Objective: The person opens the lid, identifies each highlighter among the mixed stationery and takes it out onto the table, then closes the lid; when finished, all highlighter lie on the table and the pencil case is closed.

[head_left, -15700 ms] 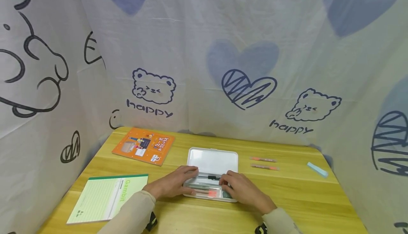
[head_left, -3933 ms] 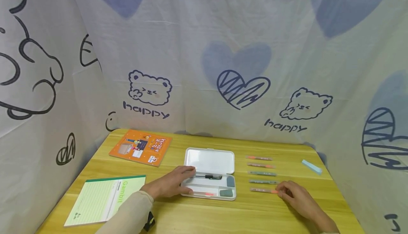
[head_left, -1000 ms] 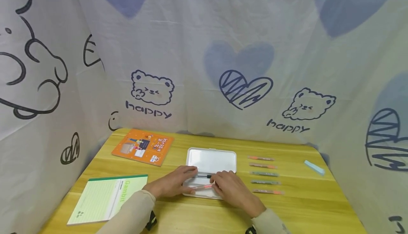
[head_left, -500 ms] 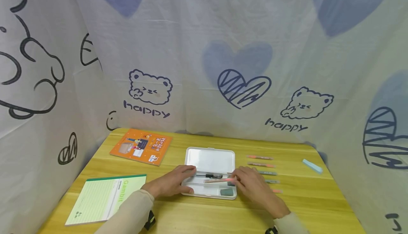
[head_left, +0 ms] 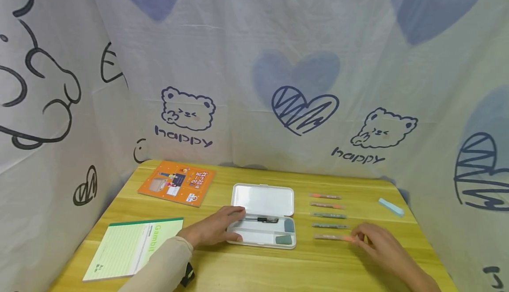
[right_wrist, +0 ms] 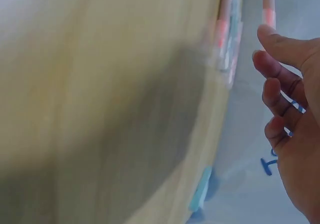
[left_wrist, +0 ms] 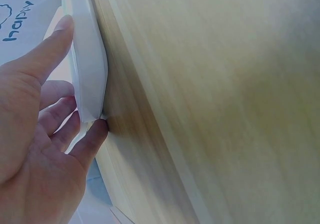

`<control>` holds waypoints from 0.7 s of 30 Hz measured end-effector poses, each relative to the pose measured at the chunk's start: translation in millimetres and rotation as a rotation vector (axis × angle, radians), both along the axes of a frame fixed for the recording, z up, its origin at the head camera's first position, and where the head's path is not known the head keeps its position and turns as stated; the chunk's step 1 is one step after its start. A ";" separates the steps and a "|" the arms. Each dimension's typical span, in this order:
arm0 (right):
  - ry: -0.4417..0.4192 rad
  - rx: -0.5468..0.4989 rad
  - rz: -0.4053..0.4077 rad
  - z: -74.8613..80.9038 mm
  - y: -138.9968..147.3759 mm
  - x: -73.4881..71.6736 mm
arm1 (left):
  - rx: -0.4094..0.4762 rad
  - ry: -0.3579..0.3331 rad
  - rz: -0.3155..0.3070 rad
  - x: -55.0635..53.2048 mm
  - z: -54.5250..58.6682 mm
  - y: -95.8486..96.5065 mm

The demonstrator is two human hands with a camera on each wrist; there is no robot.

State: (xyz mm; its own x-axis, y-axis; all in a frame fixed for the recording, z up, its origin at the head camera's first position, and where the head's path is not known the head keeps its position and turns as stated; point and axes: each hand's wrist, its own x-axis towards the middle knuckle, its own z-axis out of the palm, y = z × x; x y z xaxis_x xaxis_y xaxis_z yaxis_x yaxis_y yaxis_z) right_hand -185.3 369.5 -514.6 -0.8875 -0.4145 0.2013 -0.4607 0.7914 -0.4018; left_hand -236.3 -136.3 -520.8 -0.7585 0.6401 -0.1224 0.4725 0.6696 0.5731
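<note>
My left hand holds the left end of an open white pencil case, its thumb and fingers on the rim; the left wrist view shows this case wall close up. Inside lie a black-capped pen and two grey-green blocks, one block in the front compartment. Right of the case, my right hand pinches the orange end of a slim pen. From the right wrist, that pen appears raised off the table, apart from the pens lying there.
Several slim pens, such as a grey-green pen, lie in a row on the wooden table. A light blue stick lies farther right. At left are an orange booklet and a pale green notebook. Printed cloth surrounds the table.
Earlier the case held more pens, and only two lay on the table. My right hand has lifted an orange-ended pen from the front compartment and carried it right. My left hand stays put.
</note>
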 end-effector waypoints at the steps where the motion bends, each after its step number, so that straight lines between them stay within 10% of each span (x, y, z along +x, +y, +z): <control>1: -0.024 -0.004 0.009 -2.1 4.8 1.8 | 0.000 0.000 0.000 -0.2 -0.4 0.2; 14: -0.342 -0.059 -0.017 -17.3 18.9 10.3 | 0.008 0.008 -0.009 -0.9 -2.5 0.0; 21: -0.338 -0.071 0.043 -25.5 20.2 12.1 | 0.006 0.009 -0.008 -1.5 -2.2 -0.7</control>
State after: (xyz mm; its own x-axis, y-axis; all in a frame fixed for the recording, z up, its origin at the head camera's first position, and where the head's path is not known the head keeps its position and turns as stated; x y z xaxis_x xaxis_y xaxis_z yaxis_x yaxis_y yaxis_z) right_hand -173.1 389.7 -540.1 -0.8911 -0.4482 -0.0715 -0.3243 0.7389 -0.5906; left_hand -237.8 -137.0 -523.0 -0.7544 0.6469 -0.1112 0.4832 0.6620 0.5729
